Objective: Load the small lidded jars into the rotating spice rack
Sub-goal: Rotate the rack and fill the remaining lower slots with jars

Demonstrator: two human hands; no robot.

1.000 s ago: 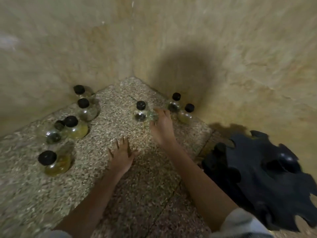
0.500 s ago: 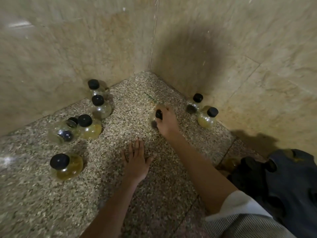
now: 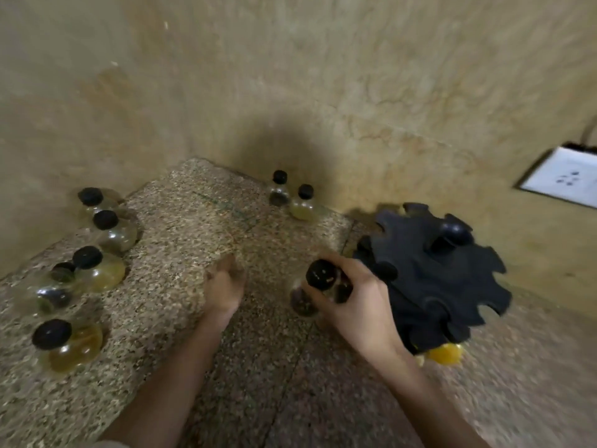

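Right hand [image 3: 358, 307] around jar [image 3: 319, 275] of dark contents

1. The left hand [image 3: 223, 286] is bare. Motion blur smears its fingers, so nails and knuckles cannot be made out.
2. The left forearm [image 3: 168, 383] is bare and slender along all that shows of it.
3. A thin strip of pale grey fabric sleeve [image 3: 108, 444] shows at the bottom edge, where that forearm leaves the picture. Its pattern cannot be told.
4. The right hand [image 3: 358, 305] is bare, and its thumb and finger joints show plainly.
5. The right forearm [image 3: 429, 392] is bare down to the frame's edge.
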